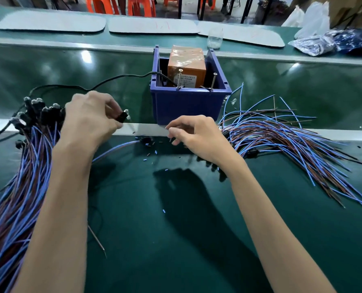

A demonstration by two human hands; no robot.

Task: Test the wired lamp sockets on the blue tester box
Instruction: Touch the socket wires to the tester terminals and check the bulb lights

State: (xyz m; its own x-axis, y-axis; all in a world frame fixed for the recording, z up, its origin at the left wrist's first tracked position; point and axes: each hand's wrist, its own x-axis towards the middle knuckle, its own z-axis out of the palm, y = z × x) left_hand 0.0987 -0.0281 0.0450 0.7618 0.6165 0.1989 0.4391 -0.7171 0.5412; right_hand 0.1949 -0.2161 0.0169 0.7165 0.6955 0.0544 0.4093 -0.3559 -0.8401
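Observation:
The blue tester box (187,106) stands at the middle of the bench with an orange unit (186,64) inside and two upright screws (213,81) at its front rim. My left hand (91,119) pinches a black lamp socket (122,116) with a clear bulb, just left of the box. My right hand (193,137) hovers in front of the box with its fingers loosely curled; I cannot tell whether it holds a wire end. A bundle of wired sockets (34,115) lies on the left, and a fan of blue and brown wires (281,132) on the right.
A black power cable (112,80) runs from the box to the left edge. Small bits of blue wire insulation (164,211) are scattered on the green mat. A clear jar (215,38) and plastic bags (315,43) sit at the far side.

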